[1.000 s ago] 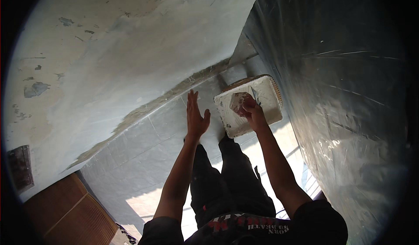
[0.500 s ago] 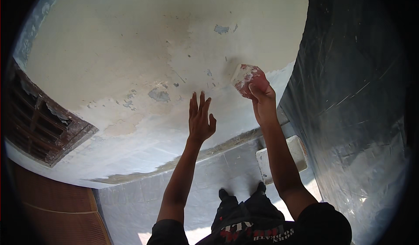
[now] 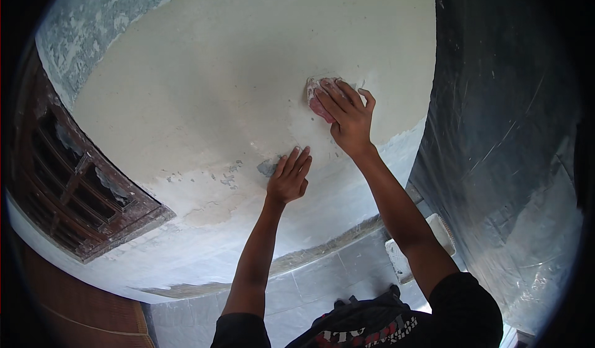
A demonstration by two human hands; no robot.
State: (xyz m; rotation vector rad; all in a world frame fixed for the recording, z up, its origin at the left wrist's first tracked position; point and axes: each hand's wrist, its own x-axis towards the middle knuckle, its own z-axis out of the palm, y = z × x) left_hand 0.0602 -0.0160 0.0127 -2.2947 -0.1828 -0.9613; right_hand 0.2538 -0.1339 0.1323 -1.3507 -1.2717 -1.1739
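My right hand [image 3: 352, 120] grips a red putty spreader [image 3: 319, 107], its flat face smeared with off-white filler. Its fingers lie over the spreader, which is against the wall [image 3: 204, 88]. Lower and to the left, my left hand [image 3: 289, 177] holds nothing. Its fingers stretch out with their tips at the wall, beside a grey bare patch [image 3: 268, 167] where the coating has come off. Cream-coloured filler covers most of this wall, with small chips and pits around both hands.
A brown wooden window frame with bars [image 3: 80, 187] is set in the wall at left. Dark plastic sheeting [image 3: 496, 131] hangs at right. A white, stained tray [image 3: 401, 262] sits on the grey floor [image 3: 316, 280], partly behind my right arm. Brown woven matting [image 3: 80, 298] shows at lower left.
My right hand has swung the spreader up and left, turning from a side pinch to fingers spread over it. My left hand has moved slightly down and right. The view has shifted up the wall.
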